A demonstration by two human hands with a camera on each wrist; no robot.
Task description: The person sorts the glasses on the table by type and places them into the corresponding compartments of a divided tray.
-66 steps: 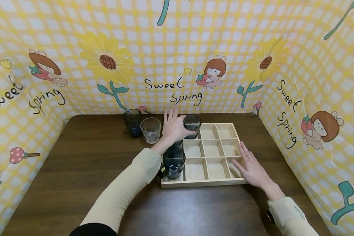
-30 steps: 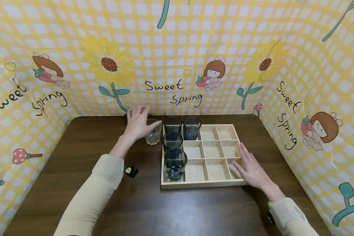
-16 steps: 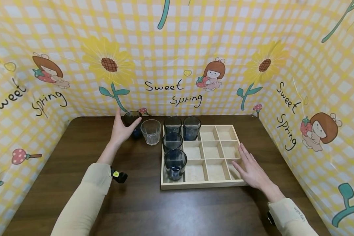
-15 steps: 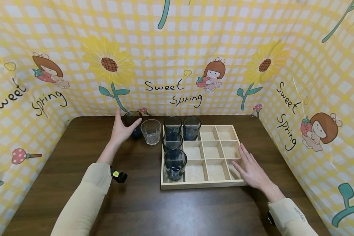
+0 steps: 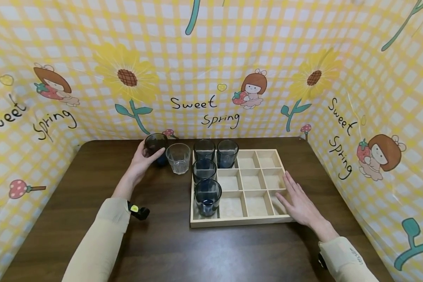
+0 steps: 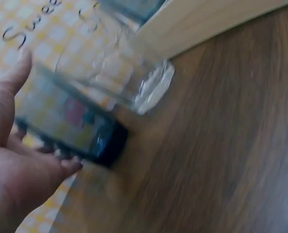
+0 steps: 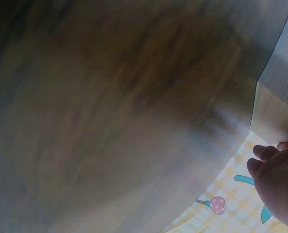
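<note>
At the back left of the table, my left hand (image 5: 141, 160) holds a dark tinted drinking glass (image 5: 156, 145), fingers round its far side and thumb across the front. In the left wrist view this blurred glass (image 6: 71, 116) lies against the palm. Just right of it stands a clear faceted glass (image 5: 178, 158). A wooden compartment tray (image 5: 239, 222) carries several dark glasses: the left column is filled, and another glass (image 5: 227, 153) sits at the back of the second column. My right hand (image 5: 301, 201), fingers extended, rests on the tray's right edge.
The brown wooden table (image 5: 162, 250) ends at a yellow checked cloth (image 5: 197, 58) that rises at the back and both sides. The held glass is close to the back edge, and the clear glass stands between it and the tray.
My left hand has left the glass in the tray's second column, moved left past the clear glass and closed round the dark glass at the back left. The right hand stays put.
</note>
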